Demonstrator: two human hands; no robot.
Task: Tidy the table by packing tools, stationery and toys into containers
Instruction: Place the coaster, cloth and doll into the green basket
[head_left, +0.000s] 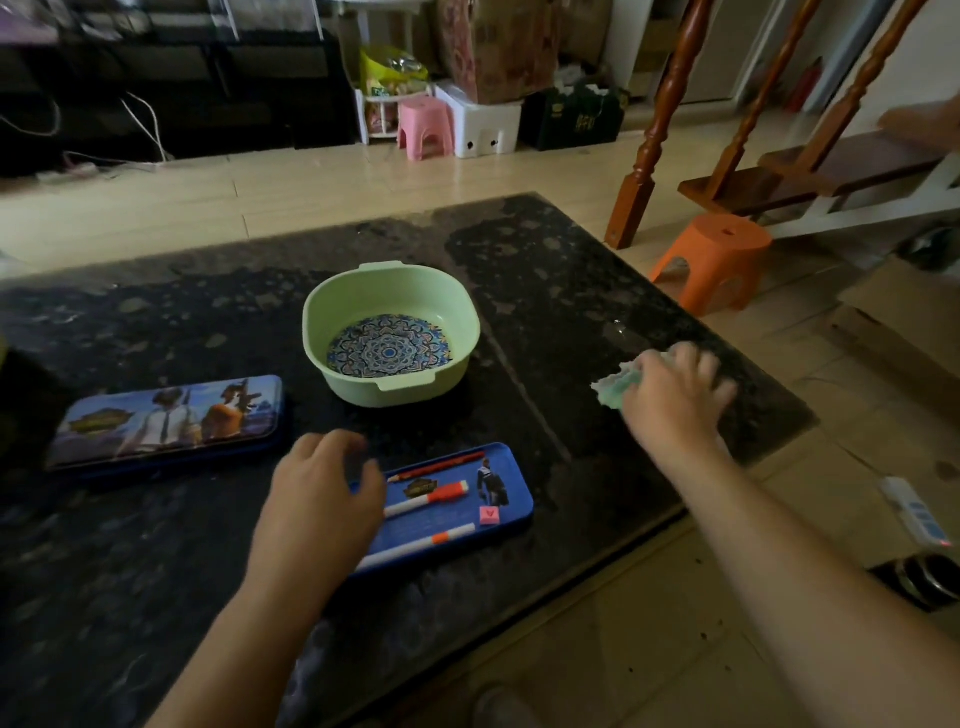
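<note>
A blue pencil-case tray (511, 480) lies near the table's front edge, holding a red pencil (441, 464), two white markers with orange bands (431, 499) and a small pink eraser (489, 514). My left hand (317, 493) hovers over the tray's left end, fingers curled; whether it holds anything is hidden. The case's printed lid (166, 421) lies apart at the left. A pale green basin (389, 291) stands in the middle with a patterned round disc (387, 345) inside. My right hand (675, 387) presses on a crumpled white-and-green cloth (613, 387) near the right edge.
The dark speckled table (545, 249) has its right edge close to my right hand. An orange stool (711, 260) stands on the floor beyond that edge. A wooden stair and banister posts rise at the back right. A pink stool and boxes stand far back.
</note>
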